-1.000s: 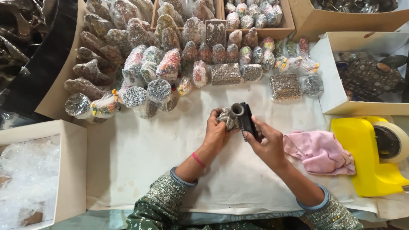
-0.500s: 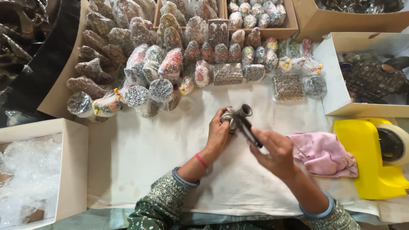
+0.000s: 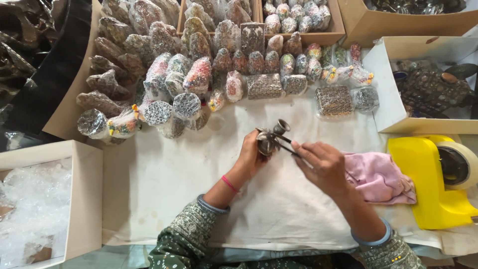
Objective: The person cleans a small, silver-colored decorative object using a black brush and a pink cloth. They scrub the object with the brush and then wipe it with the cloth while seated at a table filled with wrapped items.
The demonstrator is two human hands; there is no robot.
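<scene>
My left hand grips a small silver-grey metal ornament with leaf-shaped petals and a little cup on top, held above the white table cover. My right hand pinches a thin dark brush whose tip touches the ornament's side. Both hands are over the middle of the table, just in front of the rows of wrapped pieces.
Several plastic-wrapped ornaments crowd the back of the table and a wooden tray. A pink cloth and a yellow tape dispenser lie to the right. Cardboard boxes stand right, and a box of bubble wrap sits left.
The ornament has been turned in my left hand, its cup now tilted to the right. My right hand rotated the dark brush from flat-on to edge-on and shifted slightly right.
</scene>
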